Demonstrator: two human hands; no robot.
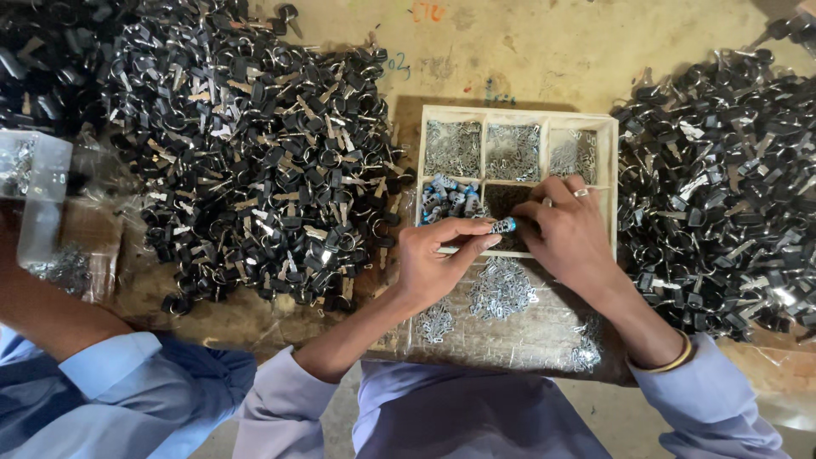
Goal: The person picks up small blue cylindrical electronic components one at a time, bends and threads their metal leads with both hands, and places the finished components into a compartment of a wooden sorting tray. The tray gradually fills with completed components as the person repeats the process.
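My left hand [438, 259] pinches a small blue and silver cylinder part [503, 226] between thumb and forefinger, just over the wooden compartment tray [609, 183]. My right hand [568, 228], with a ring on one finger, hovers over the tray's dark middle compartment, its fingertips close to the same part. Whether it grips anything is hidden. More blue parts [448, 200] fill the tray's left middle compartment. Small silver metal pieces [512, 151] fill the top compartments.
Large heaps of black-headed keys lie left [255, 161] and right [722, 187] of the tray. Loose silver pieces [501, 289] sit on plastic sheet below the tray. Another person's arm in a blue sleeve [85, 340] rests at the lower left, beside a clear plastic box [34, 166].
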